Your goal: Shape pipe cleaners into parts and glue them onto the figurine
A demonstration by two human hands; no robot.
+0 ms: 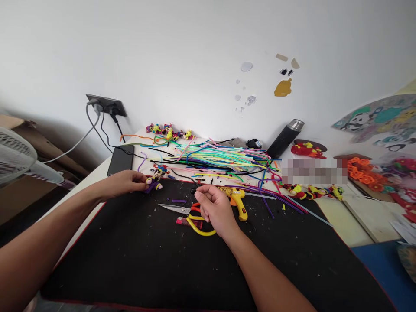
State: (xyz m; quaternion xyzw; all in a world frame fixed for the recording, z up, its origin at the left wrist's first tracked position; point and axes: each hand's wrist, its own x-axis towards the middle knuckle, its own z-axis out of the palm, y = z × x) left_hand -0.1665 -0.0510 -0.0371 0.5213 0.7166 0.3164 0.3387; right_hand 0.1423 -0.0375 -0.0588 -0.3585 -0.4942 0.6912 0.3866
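Note:
My left hand [125,183] is closed on a small pipe-cleaner figure [157,174] with red, yellow and purple parts, holding it over the mat's back left edge. My right hand [214,209] hovers over the middle of the mat with fingers pinched together. A small dark bit shows at its fingertips, too small to name. Below and left of that hand lie scissors [175,209] with orange and yellow handles, partly hidden by it, and a red lighter [182,221]. Just to its right rests a yellow hot glue gun [239,203]. A short purple pipe-cleaner piece [179,201] lies near the blades.
A black mat [146,264] covers the table. Behind it lie a heap of coloured pipe cleaners [214,156], a phone [121,159], finished figures [169,130] and a leaning black thermos [286,138]. More figures [312,191] sit at right; a fan [19,151] stands left.

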